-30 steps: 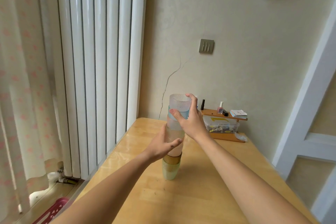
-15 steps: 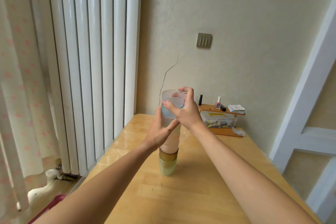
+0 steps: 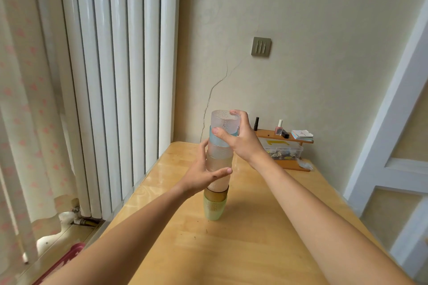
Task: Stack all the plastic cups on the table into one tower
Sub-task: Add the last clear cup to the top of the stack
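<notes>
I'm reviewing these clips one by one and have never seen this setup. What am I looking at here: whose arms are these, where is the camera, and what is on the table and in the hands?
There is no machine: a person wears one wide-angle camera on the head, looking down at their own bare arms. On the wooden table stands a tower of nested plastic cups, with a green cup at the bottom. The right hand grips the clear top cup near its rim. The left hand wraps around the tower's middle, steadying it. At the table's far edge a small wooden shelf holds little bottles and cards, with a clear plastic box beneath it.
</notes>
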Demonstrator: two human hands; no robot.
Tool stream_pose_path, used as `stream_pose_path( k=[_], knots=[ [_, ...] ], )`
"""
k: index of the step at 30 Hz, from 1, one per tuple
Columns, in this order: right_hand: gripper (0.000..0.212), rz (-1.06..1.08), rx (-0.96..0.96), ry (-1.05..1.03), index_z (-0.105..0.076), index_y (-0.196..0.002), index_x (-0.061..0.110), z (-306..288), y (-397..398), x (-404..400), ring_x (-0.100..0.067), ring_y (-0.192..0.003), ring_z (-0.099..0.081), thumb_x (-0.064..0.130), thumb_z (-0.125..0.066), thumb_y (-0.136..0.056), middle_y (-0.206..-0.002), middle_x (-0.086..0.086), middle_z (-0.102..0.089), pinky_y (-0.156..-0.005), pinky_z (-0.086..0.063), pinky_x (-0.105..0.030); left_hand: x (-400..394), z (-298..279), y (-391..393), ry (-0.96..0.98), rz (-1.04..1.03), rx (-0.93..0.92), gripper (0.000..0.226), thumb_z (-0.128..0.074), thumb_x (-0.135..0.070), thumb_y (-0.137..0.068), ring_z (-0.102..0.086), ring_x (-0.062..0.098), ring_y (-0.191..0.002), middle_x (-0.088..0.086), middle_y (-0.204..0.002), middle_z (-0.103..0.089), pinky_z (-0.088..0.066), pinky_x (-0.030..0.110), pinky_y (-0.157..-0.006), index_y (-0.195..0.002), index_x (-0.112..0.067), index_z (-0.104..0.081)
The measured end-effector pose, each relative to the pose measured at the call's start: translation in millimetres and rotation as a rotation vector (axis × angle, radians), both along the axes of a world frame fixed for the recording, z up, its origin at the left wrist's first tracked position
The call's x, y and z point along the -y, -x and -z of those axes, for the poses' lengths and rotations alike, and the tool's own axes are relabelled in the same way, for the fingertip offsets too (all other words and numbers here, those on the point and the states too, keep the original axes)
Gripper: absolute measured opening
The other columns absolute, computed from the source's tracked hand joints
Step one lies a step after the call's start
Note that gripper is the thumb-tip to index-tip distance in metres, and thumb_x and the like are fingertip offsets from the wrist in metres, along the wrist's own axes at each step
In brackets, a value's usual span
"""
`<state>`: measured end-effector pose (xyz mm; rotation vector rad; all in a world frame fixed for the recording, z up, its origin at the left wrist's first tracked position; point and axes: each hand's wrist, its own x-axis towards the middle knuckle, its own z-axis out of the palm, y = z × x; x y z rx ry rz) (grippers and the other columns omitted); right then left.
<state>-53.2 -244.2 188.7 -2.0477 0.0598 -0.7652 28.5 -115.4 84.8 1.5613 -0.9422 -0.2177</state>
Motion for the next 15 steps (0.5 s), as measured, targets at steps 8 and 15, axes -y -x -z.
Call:
stream_pose_path(
  k=[8,15],
  knots=[
    [0.084,0.022,-0.063,0.046,-0.038,-0.143,0.022,1,-1,0,-0.013,-0.117,-0.055,0.038,-0.088,-0.078,-0.126,0.008,-0.056,-0.099,-0.047,-0.031,-1,18,-11,-0.134,0.062,-0.068,0.077,-0.091,-0.011,-0.082,-0.073,0.000,-0.103,0.007,-0.127,-0.074,-0.059,0.019,-0.087,-0.146,-0.017,-0.049],
    [0.078,0.015,-0.041,-0.041,-0.040,-0.138,0.027,17,-3,6,-0.013,-0.122,-0.060,0.047,-0.086,-0.077,-0.131,0.007,-0.061,-0.104,-0.052,-0.038,-1,20,-11,-0.150,0.077,-0.076,0.079,-0.090,-0.011,-0.083,-0.071,0.013,-0.116,0.008,-0.131,-0.071,-0.059,0.019,-0.089,-0.148,-0.018,-0.045]
  ],
)
